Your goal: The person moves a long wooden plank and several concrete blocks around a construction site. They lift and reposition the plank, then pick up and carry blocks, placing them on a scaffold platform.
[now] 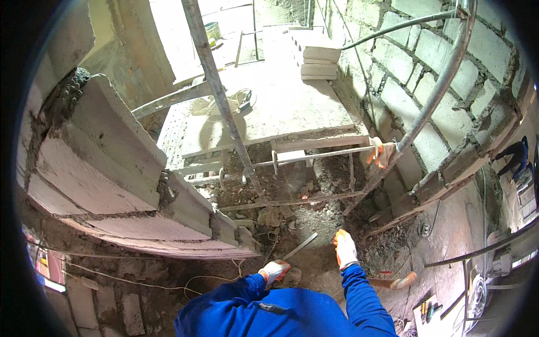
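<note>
My left hand [275, 271], in a white glove with orange patches, is closed near the lower end of a narrow pale flat strip [301, 246]. The strip slants up and right over the dirt, and its exact kind cannot be made out. My right hand [345, 249], gloved alike, reaches forward over the rubble with its orange fingers stretched out and nothing visible in them. Ahead of both hands is broken rubble [297, 216] below a metal scaffold frame [224, 106]. An orange and white glove [383, 154] hangs on the frame's crossbar.
A light block wall [106, 151] rises close on the left, another block wall [421, 106] on the right. Stacked blocks [319, 53] and a coiled cable [244, 100] lie on the platform [281, 121]. A loose cord [196, 279] runs by my left arm. Someone in dark clothes [517, 153] is far right.
</note>
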A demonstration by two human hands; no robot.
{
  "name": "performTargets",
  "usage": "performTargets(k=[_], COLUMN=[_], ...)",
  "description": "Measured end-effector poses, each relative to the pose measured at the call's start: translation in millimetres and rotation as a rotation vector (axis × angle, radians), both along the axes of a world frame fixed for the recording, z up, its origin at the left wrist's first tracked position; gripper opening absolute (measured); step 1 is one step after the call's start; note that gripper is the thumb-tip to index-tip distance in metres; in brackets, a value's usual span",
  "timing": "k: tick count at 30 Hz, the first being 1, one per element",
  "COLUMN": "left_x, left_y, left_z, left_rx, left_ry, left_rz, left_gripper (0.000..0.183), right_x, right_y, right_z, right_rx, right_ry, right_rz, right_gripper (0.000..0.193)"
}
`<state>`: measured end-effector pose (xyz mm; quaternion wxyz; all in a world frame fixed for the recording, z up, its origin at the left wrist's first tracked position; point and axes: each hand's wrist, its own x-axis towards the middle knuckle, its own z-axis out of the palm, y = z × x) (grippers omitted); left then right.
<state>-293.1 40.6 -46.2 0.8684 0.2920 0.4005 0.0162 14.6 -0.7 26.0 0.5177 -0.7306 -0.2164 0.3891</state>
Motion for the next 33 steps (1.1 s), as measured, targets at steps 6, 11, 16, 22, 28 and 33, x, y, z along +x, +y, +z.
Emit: performTargets(k=[6,11,16,22,28,33], left_x=[46,81,99,93,81,79], left_y=[55,97,140,194,266,291], left_z=[69,147,261,393,451,452], left_rx=[0.542,0.920,1.136,2.228,2.233,2.125], left_ry=[0.157,-0.018,-0.053,0.678,0.899,1.530], left_rz=[0.122,0.345,0.714,1.070,1.442,1.422], left_gripper=[0.044,0.045,0.038,0.065,0.081,0.076], right_x=[-53,-21,46,104,102,66], right_y=[13,45,97,146,189,243], right_z=[-29,-30,-12,29,123,207], right_rx=[-0.102,-0.159,-0.085,0.087,0.401,0.705], right_ry=[0.078,0.189,0.124,0.186,0.003,-0.243], right_rz=[0.197,0.312,0.348,0.475,0.813,1.025], right_gripper=[0.037,0.040,0.042,0.046,0.041,0.044])
